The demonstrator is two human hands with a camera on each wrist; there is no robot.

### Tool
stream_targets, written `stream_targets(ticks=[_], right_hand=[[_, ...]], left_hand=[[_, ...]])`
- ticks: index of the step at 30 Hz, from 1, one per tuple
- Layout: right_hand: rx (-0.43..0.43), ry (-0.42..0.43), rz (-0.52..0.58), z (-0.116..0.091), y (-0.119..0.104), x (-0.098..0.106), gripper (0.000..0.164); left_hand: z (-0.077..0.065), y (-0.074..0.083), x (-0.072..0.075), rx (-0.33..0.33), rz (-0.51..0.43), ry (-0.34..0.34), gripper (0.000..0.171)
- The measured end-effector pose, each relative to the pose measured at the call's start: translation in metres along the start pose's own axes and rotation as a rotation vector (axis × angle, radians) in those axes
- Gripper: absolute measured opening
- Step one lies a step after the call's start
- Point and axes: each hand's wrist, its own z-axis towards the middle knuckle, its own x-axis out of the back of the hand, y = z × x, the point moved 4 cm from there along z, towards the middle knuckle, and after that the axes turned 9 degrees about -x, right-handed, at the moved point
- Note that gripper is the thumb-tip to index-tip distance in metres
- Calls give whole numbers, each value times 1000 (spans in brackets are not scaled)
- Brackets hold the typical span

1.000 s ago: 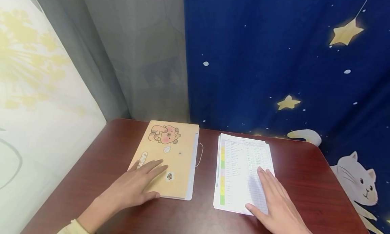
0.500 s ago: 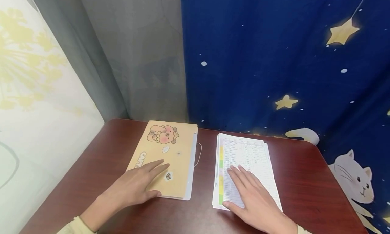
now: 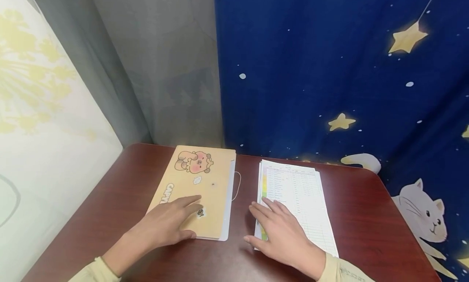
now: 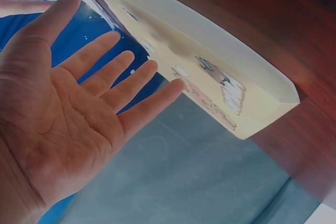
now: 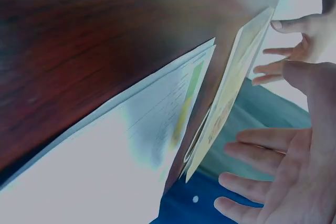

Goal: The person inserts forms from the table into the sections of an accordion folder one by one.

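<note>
A tan cartoon folder (image 3: 220, 184) lies closed on the left half of the table, a thin elastic loop (image 3: 239, 184) sticking out from its right side. Above its lower part hovers my left hand (image 3: 166, 223), fingers spread and straight; the left wrist view shows a gap between palm and cover. To the right lies a stack of printed sheets (image 3: 311, 208) with a coloured column along its left side. My right hand (image 3: 282, 237) is over the lower left of the stack, fingers extended, holding nothing. The right wrist view shows its fingers (image 5: 252, 158) apart from the paper.
The dark red wooden table (image 3: 366, 217) has rounded far corners. Behind it hang a grey curtain (image 3: 172, 70) and a blue starry curtain (image 3: 278, 90). A pale patterned surface (image 3: 47, 151) borders the table on the left.
My right hand has moved left across the sheets, from their right side to their lower left. My left hand stays over the folder almost unchanged. The view has shifted slightly.
</note>
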Motion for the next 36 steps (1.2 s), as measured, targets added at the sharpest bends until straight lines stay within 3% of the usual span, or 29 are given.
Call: stream_targets(ticks=[8, 23, 36], right_hand=[[71, -81, -30, 18, -24, -6, 63], [123, -77, -107, 44, -46, -18, 61], [138, -55, -168, 55, -51, -26, 62]], left_hand=[[8, 6, -2, 4, -15, -17, 66], [19, 16, -11, -25, -27, -62, 92], [22, 21, -19, -44, 53, -82, 90]])
